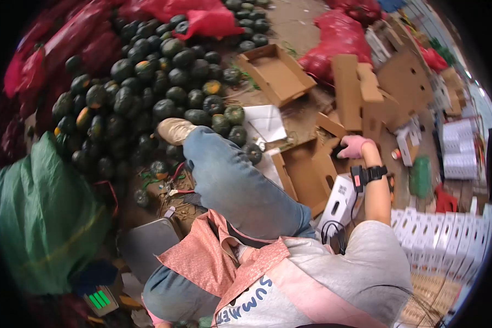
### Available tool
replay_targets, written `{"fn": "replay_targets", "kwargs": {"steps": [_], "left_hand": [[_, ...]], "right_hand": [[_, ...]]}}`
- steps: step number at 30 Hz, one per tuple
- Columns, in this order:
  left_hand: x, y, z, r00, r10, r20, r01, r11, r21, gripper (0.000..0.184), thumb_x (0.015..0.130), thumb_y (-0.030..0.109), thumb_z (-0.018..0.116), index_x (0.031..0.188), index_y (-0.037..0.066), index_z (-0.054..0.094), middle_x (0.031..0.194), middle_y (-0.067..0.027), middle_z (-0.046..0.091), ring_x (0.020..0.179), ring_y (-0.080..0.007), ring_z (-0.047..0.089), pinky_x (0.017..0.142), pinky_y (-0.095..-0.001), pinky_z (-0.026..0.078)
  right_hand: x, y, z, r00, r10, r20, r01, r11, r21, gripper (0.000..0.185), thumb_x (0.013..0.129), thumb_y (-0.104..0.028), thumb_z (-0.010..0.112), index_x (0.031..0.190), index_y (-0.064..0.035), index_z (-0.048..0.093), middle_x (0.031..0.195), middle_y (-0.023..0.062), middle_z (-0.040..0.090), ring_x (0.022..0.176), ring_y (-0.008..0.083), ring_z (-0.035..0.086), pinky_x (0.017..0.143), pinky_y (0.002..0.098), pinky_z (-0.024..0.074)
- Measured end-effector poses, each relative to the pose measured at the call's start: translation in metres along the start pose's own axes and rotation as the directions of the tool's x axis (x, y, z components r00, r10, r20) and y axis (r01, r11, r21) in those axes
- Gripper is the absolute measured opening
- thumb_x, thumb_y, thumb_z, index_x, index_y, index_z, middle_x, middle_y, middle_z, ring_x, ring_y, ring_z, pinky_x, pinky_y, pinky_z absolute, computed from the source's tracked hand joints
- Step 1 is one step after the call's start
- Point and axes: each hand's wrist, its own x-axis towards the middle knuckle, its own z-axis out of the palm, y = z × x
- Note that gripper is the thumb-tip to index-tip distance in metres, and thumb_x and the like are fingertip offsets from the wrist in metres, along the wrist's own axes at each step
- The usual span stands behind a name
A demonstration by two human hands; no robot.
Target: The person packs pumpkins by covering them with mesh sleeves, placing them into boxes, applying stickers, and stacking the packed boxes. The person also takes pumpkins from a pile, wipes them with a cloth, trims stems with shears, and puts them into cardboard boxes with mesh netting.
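My right hand, in a pink glove with dark fingertips, is stretched out to the right, its fingers curled at the corner of an open brown cardboard box. The box lies beside my bent knee. Just below that hand, a white carton with a dark handle slot leans near my forearm. Only a sliver of my left hand, also gloved in pink, shows at the bottom edge by my thigh. Its fingers are hidden. A large heap of dark green pumpkins, some with orange patches, spreads ahead of my shoe.
Another open cardboard box sits farther ahead. Red mesh sacks and a green sack flank the heap. Rows of white cartons stand at right. A scale with green digits is at lower left.
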Motion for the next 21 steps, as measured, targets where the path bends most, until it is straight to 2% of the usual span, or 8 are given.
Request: {"fn": "replay_targets", "kwargs": {"steps": [4,6,8,11,12,14,17,21], "left_hand": [[-0.010,0.027,-0.012,0.992,-0.113,-0.058,0.111,0.993,-0.037,0.047,0.084,0.031,0.052,0.125,0.009,0.050,0.129,-0.0099,0.052,0.121,-0.0274,0.044,0.108,-0.0450,0.025],[-0.021,0.046,-0.021,0.984,-0.161,-0.072,0.156,0.985,-0.069,0.046,0.083,0.030,0.053,0.124,0.010,0.051,0.128,-0.0096,0.053,0.122,-0.0274,0.044,0.108,-0.0447,0.025],[-0.042,0.063,-0.023,0.972,-0.219,-0.086,0.216,0.975,-0.041,0.045,0.082,0.029,0.053,0.123,0.011,0.053,0.128,-0.0093,0.053,0.122,-0.0274,0.043,0.108,-0.0444,0.025],[-0.066,0.065,-0.002,0.976,-0.217,0.003,0.185,0.838,0.513,0.046,0.084,0.032,0.050,0.124,0.010,0.052,0.129,-0.0094,0.052,0.123,-0.0269,0.043,0.108,-0.0425,0.026],[-0.070,0.056,0.011,0.971,-0.204,0.124,0.042,0.660,0.750,0.047,0.087,0.036,0.047,0.126,0.009,0.051,0.131,-0.0099,0.051,0.123,-0.0264,0.043,0.108,-0.0410,0.027],[-0.064,0.042,0.030,0.898,-0.231,0.375,-0.345,0.163,0.924,0.052,0.093,0.044,0.040,0.129,0.007,0.048,0.133,-0.0108,0.049,0.124,-0.0254,0.043,0.107,-0.0379,0.029],[-0.062,0.054,0.018,0.986,-0.100,0.130,-0.160,-0.411,0.898,0.052,0.096,0.043,0.035,0.133,0.008,0.044,0.139,-0.0106,0.043,0.127,-0.0263,0.038,0.108,-0.0416,0.025],[-0.066,0.055,0.009,0.999,0.002,0.033,-0.031,-0.325,0.945,0.049,0.094,0.037,0.035,0.134,0.010,0.043,0.140,-0.0103,0.041,0.129,-0.0304,0.035,0.109,-0.0463,0.022]], "right_hand": [[0.118,-0.066,0.007,0.981,-0.137,-0.135,0.192,0.691,0.697,0.063,0.080,-0.024,0.065,0.136,-0.0119,0.037,0.096,0.0126,0.060,0.069,0.0180,0.058,0.060,0.0326,0.0501],[0.178,-0.104,-0.001,0.934,-0.122,-0.336,0.294,0.797,0.528,0.066,0.080,-0.024,0.066,0.136,-0.0117,0.033,0.101,0.0138,0.058,0.072,0.0185,0.057,0.061,0.0341,0.0502],[0.325,-0.098,0.036,0.948,-0.255,-0.189,0.261,0.287,0.922,0.066,0.076,-0.026,0.069,0.128,-0.0004,0.037,0.109,0.0151,0.059,0.087,0.0269,0.059,0.076,0.0392,0.0510],[0.421,-0.116,0.021,0.808,-0.363,-0.464,0.579,0.632,0.515,0.085,0.066,-0.031,0.077,0.133,0.0043,0.037,0.134,0.0221,0.043,0.119,0.0302,0.046,0.100,0.0400,0.0391],[0.446,-0.126,0.019,0.825,-0.306,-0.475,0.418,0.896,0.148,0.091,0.063,-0.036,0.076,0.134,0.0049,0.036,0.138,0.0241,0.038,0.123,0.0338,0.044,0.101,0.0409,0.0376],[0.463,-0.136,0.023,0.858,-0.352,-0.373,0.471,0.830,0.299,0.091,0.064,-0.040,0.074,0.133,0.0073,0.037,0.137,0.0269,0.039,0.123,0.0378,0.044,0.101,0.0423,0.0368],[0.490,-0.150,0.048,0.957,0.058,-0.285,0.133,0.784,0.606,0.071,0.065,-0.039,0.072,0.116,0.0058,0.052,0.108,0.0194,0.059,0.092,0.0322,0.059,0.081,0.0404,0.0479],[0.510,-0.159,0.025,0.979,0.200,0.037,-0.175,0.738,0.652,0.045,0.070,-0.035,0.063,0.092,0.0045,0.064,0.085,0.0158,0.065,0.076,0.0288,0.063,0.068,0.0399,0.0495]]}}
